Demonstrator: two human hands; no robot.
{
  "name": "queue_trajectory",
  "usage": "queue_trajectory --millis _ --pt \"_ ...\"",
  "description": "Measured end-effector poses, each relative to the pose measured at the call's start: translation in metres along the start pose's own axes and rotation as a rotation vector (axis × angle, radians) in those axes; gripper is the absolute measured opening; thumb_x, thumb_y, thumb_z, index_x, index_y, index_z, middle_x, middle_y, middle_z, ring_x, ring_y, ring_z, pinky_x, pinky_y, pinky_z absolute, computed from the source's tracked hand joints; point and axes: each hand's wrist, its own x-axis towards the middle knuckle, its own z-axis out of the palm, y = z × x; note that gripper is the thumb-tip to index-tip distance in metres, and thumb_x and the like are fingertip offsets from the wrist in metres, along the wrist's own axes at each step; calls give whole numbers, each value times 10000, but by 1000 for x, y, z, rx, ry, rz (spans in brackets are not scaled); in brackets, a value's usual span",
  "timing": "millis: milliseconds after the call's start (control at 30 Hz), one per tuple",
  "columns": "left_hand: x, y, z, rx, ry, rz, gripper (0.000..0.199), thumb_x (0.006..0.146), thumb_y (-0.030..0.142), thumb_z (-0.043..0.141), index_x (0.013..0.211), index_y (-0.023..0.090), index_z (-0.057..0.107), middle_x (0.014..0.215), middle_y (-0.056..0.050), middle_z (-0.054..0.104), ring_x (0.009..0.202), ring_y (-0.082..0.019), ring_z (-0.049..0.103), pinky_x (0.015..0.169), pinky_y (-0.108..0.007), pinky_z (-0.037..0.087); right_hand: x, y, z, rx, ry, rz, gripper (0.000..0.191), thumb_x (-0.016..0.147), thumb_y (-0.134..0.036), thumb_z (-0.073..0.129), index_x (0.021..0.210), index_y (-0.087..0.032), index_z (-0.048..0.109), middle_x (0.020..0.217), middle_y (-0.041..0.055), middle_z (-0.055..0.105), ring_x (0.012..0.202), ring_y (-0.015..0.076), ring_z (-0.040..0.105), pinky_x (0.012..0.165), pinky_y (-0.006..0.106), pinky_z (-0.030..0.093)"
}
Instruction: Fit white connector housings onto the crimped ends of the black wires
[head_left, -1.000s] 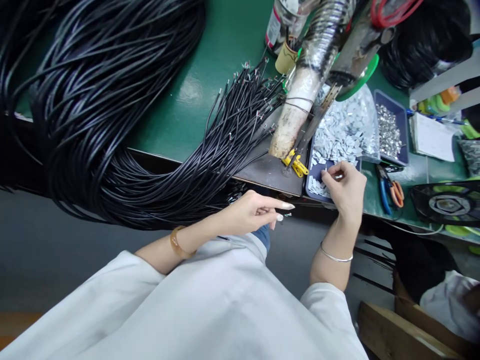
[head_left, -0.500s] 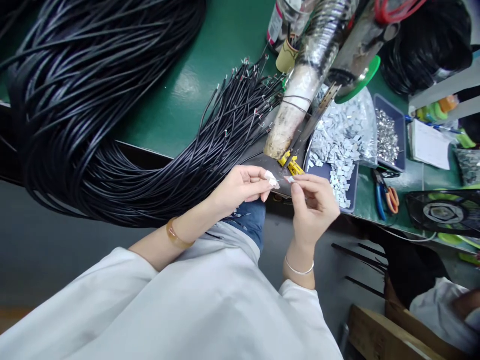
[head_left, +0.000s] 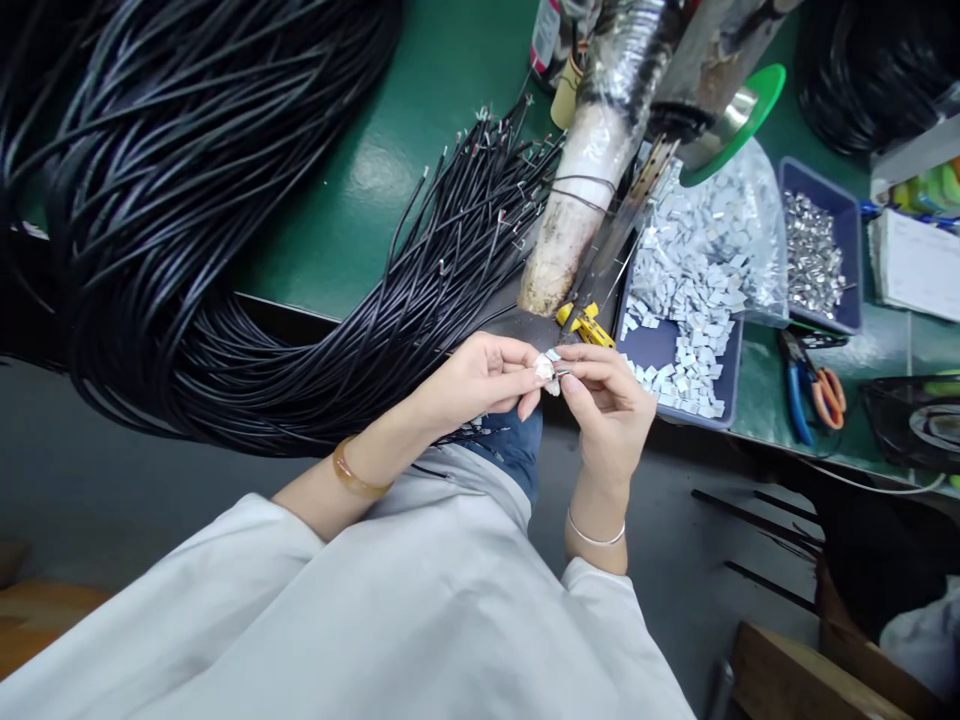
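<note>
Close together over my lap, both hands pinch with fingertips nearly touching. White wrapping, perhaps tape, covers the fingertips of my left hand (head_left: 491,378); what lies in that pinch is too small to make out. My right hand (head_left: 611,398) grips a small pale flat piece (head_left: 553,355) between thumb and fingers, and a thin dark strand shows beside it. A large bundle of black cables (head_left: 300,370) runs behind my left arm, with stripped, coloured wire ends (head_left: 501,215) fanned out on the bench. More cable ends rest on my lap below the hands.
Just beyond my hands are a yellow tool (head_left: 586,325) and a dirty white duct (head_left: 559,225). A tray (head_left: 652,345) of small pale pieces stands right, then a tray (head_left: 847,240) of metal parts. Blue-and-orange pliers (head_left: 814,390) lie near the green bench's (head_left: 757,440) edge.
My right hand has moved left, bringing its small piece up against my left fingertips. My left hand has barely moved. The view has shifted slightly.
</note>
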Motion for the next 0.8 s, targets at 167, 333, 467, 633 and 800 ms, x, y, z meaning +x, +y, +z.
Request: queue_trajectory --millis 167,333,467,633,800 --pt "0 1 -2 12 -14 -22 389 808 451 729 673 113 592 527 -5 608 380 -7 320 371 -165 182 0 2 0 -9 -5 -13 73 847 -197 681 878 -242 728 962 23 746 919 146 712 773 300 617" --pt "1 0 -2 22 -10 -30 367 797 420 743 659 112 597 531 0 611 379 -4 318 375 -162 199 -3 -2 0 -120 27 -64 61 853 -204 670 874 -240 715 950 30 747 906 168 718 757 334 626" --pt "1 -1 0 16 0 -28 333 777 383 767 679 115 596 522 7 610 375 -5 320 377 -159 206 -6 -7 -2 -272 48 -146 106 854 -178 660 907 -253 713 983 29 751 921 176 720 818 371 626" --pt "-1 -1 -1 87 -13 45 266 785 344 763 727 104 662 538 6 602 457 -38 446 452 -160 340 -4 -1 -5 -63 -21 -18 47 847 -204 675 858 -236 708 990 31 739 888 161 721 769 324 624" --pt "-4 1 1 188 -3 120 200 782 295 753 759 106 694 586 3 604 532 -69 520 523 -177 424 -1 4 -3 84 -40 95 33 846 -219 676 844 -223 709 983 36 735 897 160 723 789 333 627"
